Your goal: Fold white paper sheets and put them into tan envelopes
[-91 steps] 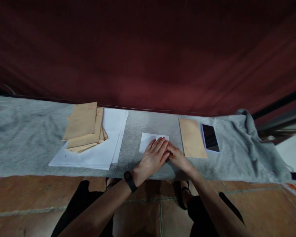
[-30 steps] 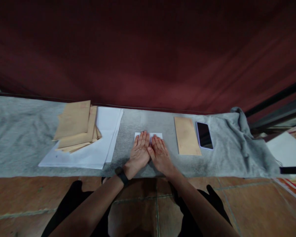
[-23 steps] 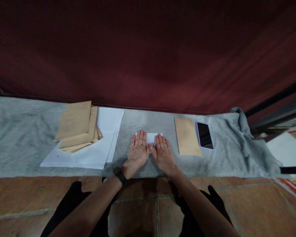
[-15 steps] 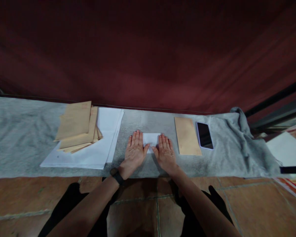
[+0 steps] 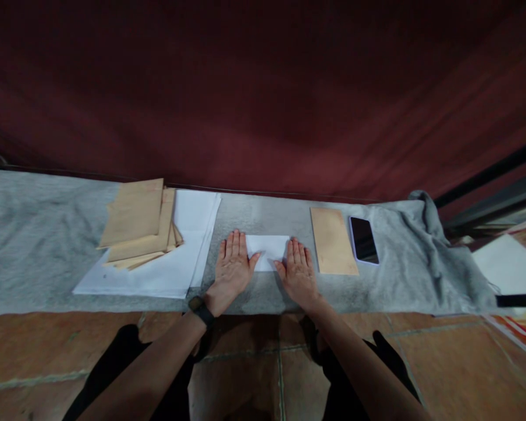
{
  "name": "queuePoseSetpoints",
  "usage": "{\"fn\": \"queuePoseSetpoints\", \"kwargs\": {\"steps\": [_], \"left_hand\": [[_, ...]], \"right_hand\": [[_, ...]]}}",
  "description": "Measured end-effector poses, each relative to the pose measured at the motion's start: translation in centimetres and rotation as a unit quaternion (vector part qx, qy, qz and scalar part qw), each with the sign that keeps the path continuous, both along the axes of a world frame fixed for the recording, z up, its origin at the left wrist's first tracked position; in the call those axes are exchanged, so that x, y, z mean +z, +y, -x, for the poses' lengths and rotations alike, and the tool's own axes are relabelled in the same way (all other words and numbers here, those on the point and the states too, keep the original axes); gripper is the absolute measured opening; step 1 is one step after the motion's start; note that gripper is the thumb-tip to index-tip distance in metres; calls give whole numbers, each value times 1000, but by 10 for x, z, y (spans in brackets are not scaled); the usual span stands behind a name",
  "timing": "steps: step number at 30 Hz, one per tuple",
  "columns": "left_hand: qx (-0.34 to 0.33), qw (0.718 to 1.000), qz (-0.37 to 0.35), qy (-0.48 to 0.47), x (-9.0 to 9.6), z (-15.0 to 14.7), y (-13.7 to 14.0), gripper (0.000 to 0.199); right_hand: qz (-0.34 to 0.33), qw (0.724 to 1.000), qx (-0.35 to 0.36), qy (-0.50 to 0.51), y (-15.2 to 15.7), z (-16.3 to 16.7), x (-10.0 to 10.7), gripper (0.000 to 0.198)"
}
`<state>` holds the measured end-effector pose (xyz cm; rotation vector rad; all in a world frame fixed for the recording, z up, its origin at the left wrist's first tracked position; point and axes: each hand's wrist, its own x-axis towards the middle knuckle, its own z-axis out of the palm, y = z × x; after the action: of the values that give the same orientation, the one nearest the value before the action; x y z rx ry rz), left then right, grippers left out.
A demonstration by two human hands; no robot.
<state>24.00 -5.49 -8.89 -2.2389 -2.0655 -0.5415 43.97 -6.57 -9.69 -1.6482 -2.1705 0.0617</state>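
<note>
A small white paper [image 5: 268,245], apparently folded, lies on the grey cloth between my hands. My left hand [image 5: 233,263] rests flat on its left end, fingers stretched away from me and thumb pointing inward. On the right end lies my right hand [image 5: 298,272], also flat, its thumb turned toward the middle. Both palms cover the ends of the paper. Just right of my right hand is a single brown envelope [image 5: 333,241]. To the left, several brown envelopes [image 5: 134,213] lie in a fanned pile on large white sheets [image 5: 149,280].
Grey cloth [image 5: 263,210] covers the long narrow surface. A phone [image 5: 363,240] lies beyond the single envelope. Behind rises a dark red wall or curtain [image 5: 263,146]. Bunched cloth [image 5: 433,251] and a dark bar [image 5: 491,169] are at the right. Tiled floor [image 5: 236,380] shows below.
My hands have slid apart along the paper, the left hand moving farther left and the right slightly right. More of the white paper shows between them.
</note>
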Motion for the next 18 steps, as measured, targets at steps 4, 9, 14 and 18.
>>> {"fn": "queuePoseSetpoints", "kwargs": {"steps": [4, 9, 14, 18], "left_hand": [[10, 1000, -14, -16, 5, 1, 1, 70], [-96, 995, -14, -17, 21, -12, -2, 59], [-280, 960, 30, 3, 24, -33, -16, 52], [-316, 947, 55, 15, 21, -40, -23, 57]], "right_hand": [[-9, 1000, -9, -6, -2, 0, 0, 69], [12, 1000, -18, -20, 0, -2, 4, 63], [61, 996, -14, 66, 13, -11, 16, 63], [110, 983, 67, 131, 23, -16, 27, 63]]}}
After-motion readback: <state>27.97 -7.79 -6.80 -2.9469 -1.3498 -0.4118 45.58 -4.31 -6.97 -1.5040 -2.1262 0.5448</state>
